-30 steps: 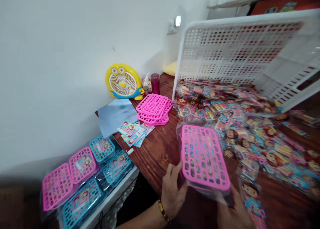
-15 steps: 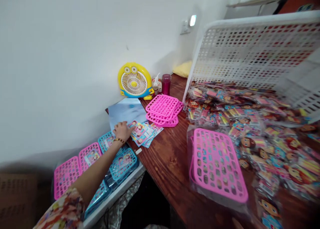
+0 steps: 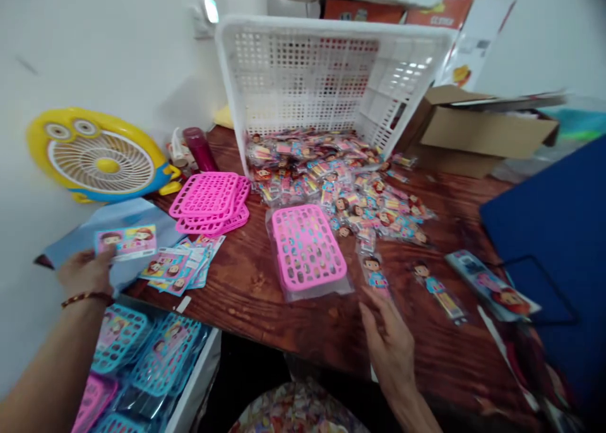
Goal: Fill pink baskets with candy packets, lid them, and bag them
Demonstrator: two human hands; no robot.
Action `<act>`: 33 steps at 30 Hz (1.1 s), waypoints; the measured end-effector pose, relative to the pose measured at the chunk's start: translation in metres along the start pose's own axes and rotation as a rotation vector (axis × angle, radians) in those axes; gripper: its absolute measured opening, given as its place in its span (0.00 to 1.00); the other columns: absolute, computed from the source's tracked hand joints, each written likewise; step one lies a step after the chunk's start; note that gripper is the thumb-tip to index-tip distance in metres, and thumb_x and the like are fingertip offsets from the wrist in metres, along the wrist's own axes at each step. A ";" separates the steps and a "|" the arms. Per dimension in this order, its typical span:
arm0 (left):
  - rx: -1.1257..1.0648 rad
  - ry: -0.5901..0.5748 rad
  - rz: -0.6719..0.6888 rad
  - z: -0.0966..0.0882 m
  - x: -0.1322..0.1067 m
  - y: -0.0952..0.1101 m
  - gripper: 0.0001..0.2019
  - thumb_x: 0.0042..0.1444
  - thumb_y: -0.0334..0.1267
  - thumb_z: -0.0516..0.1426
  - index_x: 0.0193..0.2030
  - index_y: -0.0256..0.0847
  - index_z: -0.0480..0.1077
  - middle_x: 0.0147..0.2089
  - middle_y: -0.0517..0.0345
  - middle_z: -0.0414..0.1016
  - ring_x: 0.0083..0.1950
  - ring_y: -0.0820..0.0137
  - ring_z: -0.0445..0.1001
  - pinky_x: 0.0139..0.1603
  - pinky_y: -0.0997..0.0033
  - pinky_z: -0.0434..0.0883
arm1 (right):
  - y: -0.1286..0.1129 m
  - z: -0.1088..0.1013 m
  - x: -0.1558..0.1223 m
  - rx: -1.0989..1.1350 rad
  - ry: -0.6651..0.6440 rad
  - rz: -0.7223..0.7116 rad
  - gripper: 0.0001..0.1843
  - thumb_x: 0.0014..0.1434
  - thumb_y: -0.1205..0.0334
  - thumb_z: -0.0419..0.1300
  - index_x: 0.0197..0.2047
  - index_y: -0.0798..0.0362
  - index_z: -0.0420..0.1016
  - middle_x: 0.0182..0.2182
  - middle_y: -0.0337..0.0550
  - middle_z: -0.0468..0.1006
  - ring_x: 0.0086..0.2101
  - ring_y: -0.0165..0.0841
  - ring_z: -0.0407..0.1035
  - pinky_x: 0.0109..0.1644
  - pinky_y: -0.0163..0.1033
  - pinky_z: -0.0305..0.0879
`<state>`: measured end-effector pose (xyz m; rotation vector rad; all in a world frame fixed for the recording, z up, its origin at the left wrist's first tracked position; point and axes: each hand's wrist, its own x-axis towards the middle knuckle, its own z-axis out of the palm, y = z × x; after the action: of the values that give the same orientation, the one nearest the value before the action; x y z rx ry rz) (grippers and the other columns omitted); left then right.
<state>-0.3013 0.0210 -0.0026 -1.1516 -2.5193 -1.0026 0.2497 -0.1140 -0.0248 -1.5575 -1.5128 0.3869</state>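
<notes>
My left hand, with a beaded bracelet at the wrist, pinches a printed cartoon card above a pale blue sheet. Beside it on the table lies a loose pile of similar cards. My right hand has its fingers stretched apart, with the tips at the lower end of a clear cartoon packet; whether they touch it is hard to tell. Between the hands rests a pink perforated basket in a clear bag. Another cartoon packet lies to the right.
A tipped white crate spills many small packets across the wooden table. Pink perforated panels are stacked near a yellow fan and a dark red bottle. Filled blue baskets sit lower left. A cardboard box stands back right.
My view has swung right. My left hand has lifted a card from the pile beside the blue sheet. My right hand has come into view by the cartoon packet.
</notes>
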 end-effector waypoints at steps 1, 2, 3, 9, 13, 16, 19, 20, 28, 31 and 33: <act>-0.062 0.001 -0.045 -0.005 0.000 0.008 0.33 0.50 0.73 0.44 0.29 0.38 0.60 0.16 0.73 0.50 0.19 0.81 0.57 0.23 0.68 0.69 | -0.005 -0.003 -0.001 0.021 0.014 0.001 0.15 0.65 0.61 0.55 0.54 0.50 0.73 0.51 0.47 0.76 0.50 0.37 0.71 0.56 0.46 0.68; -0.117 0.000 -0.088 -0.011 -0.004 0.020 0.34 0.49 0.73 0.47 0.30 0.38 0.60 0.17 0.73 0.50 0.20 0.82 0.57 0.25 0.69 0.70 | -0.011 -0.006 -0.002 0.049 0.020 0.006 0.15 0.65 0.61 0.55 0.53 0.49 0.74 0.50 0.47 0.76 0.49 0.37 0.72 0.56 0.45 0.68; -0.179 -0.014 -0.119 -0.020 -0.011 0.034 0.34 0.48 0.72 0.50 0.31 0.37 0.61 0.18 0.73 0.53 0.21 0.83 0.58 0.27 0.69 0.70 | -0.018 -0.007 -0.003 0.089 0.009 0.018 0.14 0.65 0.61 0.56 0.52 0.49 0.75 0.49 0.47 0.77 0.48 0.37 0.72 0.55 0.45 0.68; -0.632 -0.901 0.290 -0.082 -0.142 0.158 0.17 0.55 0.53 0.60 0.42 0.41 0.72 0.37 0.66 0.79 0.36 0.73 0.74 0.40 0.68 0.73 | -0.065 0.010 -0.012 0.666 -0.462 0.329 0.24 0.60 0.58 0.61 0.59 0.45 0.66 0.52 0.46 0.74 0.37 0.30 0.74 0.37 0.35 0.72; -0.585 -0.952 0.761 -0.088 -0.236 0.203 0.08 0.63 0.44 0.55 0.40 0.45 0.73 0.34 0.62 0.77 0.36 0.71 0.74 0.37 0.71 0.71 | -0.064 0.019 -0.025 0.867 -0.550 0.539 0.16 0.60 0.49 0.61 0.42 0.53 0.71 0.28 0.39 0.77 0.23 0.26 0.69 0.24 0.29 0.63; -0.539 -0.776 0.972 -0.076 -0.262 0.207 0.10 0.64 0.41 0.54 0.50 0.44 0.69 0.44 0.56 0.76 0.46 0.66 0.72 0.47 0.65 0.70 | -0.040 0.010 -0.031 0.866 -0.414 0.712 0.21 0.53 0.43 0.65 0.32 0.54 0.69 0.21 0.36 0.74 0.19 0.25 0.67 0.21 0.28 0.61; -0.305 -0.556 1.151 -0.061 -0.262 0.205 0.20 0.59 0.42 0.59 0.58 0.41 0.65 0.52 0.47 0.73 0.53 0.56 0.67 0.52 0.53 0.66 | -0.014 -0.001 -0.035 0.823 -0.347 0.816 0.24 0.48 0.41 0.68 0.28 0.54 0.68 0.19 0.36 0.73 0.18 0.25 0.66 0.18 0.27 0.59; -0.237 -0.499 1.186 -0.056 -0.260 0.205 0.20 0.59 0.39 0.60 0.57 0.41 0.66 0.52 0.47 0.73 0.52 0.55 0.67 0.51 0.52 0.64 | -0.007 -0.003 -0.036 0.813 -0.363 0.832 0.25 0.47 0.41 0.68 0.27 0.54 0.68 0.17 0.35 0.72 0.16 0.25 0.64 0.17 0.26 0.57; -0.399 -0.289 1.261 -0.042 -0.258 0.212 0.06 0.60 0.29 0.57 0.42 0.42 0.72 0.36 0.59 0.77 0.40 0.66 0.69 0.45 0.58 0.62 | -0.009 0.016 -0.012 0.876 -0.416 0.757 0.21 0.50 0.45 0.67 0.28 0.55 0.69 0.13 0.31 0.68 0.13 0.23 0.59 0.14 0.26 0.54; -0.445 -0.283 1.256 -0.039 -0.260 0.208 0.08 0.59 0.29 0.57 0.44 0.42 0.72 0.36 0.59 0.77 0.38 0.67 0.69 0.43 0.60 0.63 | -0.020 0.026 0.006 0.935 -0.340 0.742 0.20 0.48 0.47 0.68 0.27 0.55 0.69 0.14 0.31 0.69 0.13 0.23 0.59 0.13 0.26 0.56; -0.471 -0.282 1.249 -0.036 -0.261 0.205 0.09 0.59 0.28 0.57 0.45 0.42 0.71 0.36 0.58 0.76 0.38 0.68 0.69 0.43 0.60 0.63 | -0.025 0.030 0.014 0.978 -0.249 0.761 0.19 0.46 0.49 0.70 0.27 0.55 0.69 0.15 0.32 0.70 0.13 0.24 0.61 0.12 0.27 0.58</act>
<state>0.0212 -0.0622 0.0146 -2.5747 -1.1253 -1.0224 0.2145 -0.0939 -0.0173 -1.2007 -0.6001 1.5308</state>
